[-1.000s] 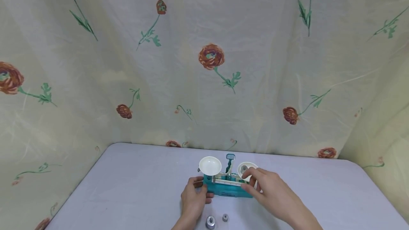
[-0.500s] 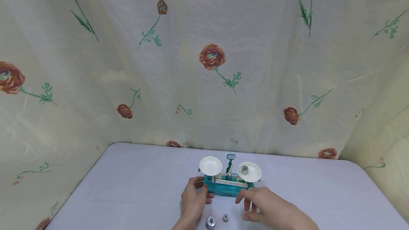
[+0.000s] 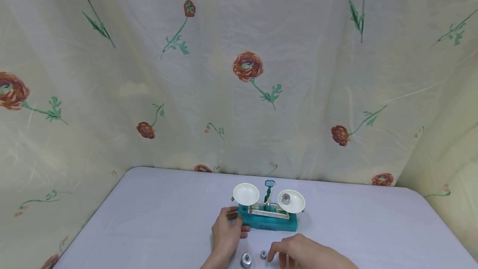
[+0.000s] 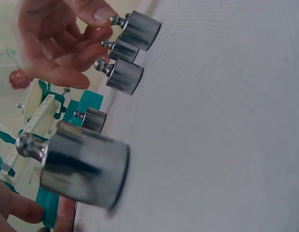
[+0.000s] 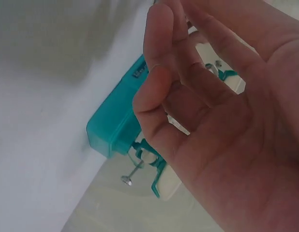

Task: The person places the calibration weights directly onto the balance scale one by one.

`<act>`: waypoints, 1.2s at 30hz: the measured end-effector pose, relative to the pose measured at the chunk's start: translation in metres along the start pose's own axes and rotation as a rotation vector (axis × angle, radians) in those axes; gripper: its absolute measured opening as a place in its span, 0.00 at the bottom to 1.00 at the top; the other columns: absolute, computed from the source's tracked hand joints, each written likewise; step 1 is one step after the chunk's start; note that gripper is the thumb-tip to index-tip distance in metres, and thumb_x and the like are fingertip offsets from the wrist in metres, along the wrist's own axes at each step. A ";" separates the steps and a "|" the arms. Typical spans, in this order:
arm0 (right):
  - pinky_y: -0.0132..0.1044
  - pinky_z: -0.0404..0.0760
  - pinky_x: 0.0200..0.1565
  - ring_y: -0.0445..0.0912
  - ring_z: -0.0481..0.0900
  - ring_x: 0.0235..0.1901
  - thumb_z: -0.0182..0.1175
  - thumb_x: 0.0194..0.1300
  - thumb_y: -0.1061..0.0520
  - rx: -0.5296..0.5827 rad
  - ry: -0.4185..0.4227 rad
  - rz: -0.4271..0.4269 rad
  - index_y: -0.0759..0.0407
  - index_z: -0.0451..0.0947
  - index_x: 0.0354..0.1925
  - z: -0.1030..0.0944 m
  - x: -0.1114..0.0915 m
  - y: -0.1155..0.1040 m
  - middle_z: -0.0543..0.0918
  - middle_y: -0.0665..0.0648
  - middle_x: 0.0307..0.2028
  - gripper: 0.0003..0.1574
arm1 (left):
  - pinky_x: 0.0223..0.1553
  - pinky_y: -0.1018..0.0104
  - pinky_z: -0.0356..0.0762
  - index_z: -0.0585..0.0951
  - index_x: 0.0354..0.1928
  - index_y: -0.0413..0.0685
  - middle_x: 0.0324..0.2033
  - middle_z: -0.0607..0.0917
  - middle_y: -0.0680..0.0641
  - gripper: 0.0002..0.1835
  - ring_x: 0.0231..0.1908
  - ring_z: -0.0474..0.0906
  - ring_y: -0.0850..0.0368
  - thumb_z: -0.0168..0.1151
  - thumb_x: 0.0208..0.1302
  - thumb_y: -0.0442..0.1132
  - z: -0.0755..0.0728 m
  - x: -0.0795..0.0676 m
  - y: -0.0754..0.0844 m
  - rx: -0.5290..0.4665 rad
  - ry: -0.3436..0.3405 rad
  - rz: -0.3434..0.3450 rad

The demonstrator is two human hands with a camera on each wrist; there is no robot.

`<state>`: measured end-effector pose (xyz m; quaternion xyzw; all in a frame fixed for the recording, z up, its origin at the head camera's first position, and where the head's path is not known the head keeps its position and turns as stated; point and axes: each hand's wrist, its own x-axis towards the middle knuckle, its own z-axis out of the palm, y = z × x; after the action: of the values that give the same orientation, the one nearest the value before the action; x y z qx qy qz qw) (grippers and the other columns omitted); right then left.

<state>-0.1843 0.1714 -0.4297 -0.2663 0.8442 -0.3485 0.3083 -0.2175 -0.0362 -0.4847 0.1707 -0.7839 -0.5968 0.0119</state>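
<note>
A teal balance scale with two white pans stands on the table. My left hand grips the left end of its base, also seen at the lower left in the left wrist view. One metal weight sits in the right pan; the left pan holds nothing. My right hand hovers low in front of the scale, fingers loosely bent, beside a small knobbed weight. A larger weight stands to its left. In the right wrist view nothing shows between the right fingers.
Several knobbed weights stand on the table in the left wrist view, among them a large near one and one close to the right thumb. A flowered curtain hangs behind the white table.
My right hand has left the weight in the right pan and come back and down toward the small weight in front. The left hand has stayed at the base.
</note>
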 end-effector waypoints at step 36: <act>0.23 0.86 0.45 0.26 0.81 0.36 0.62 0.77 0.35 -0.206 -0.108 -0.218 0.33 0.85 0.53 0.033 0.064 0.112 0.89 0.32 0.40 0.14 | 0.29 0.70 0.89 0.76 0.66 0.37 0.54 0.85 0.34 0.19 0.28 0.87 0.62 0.58 0.77 0.31 -0.002 0.002 -0.002 -0.017 -0.018 0.010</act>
<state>-0.2299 0.1839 -0.5545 -0.4047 0.8237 -0.2766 0.2849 -0.2184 -0.0386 -0.4861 0.1613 -0.7798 -0.6049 0.0093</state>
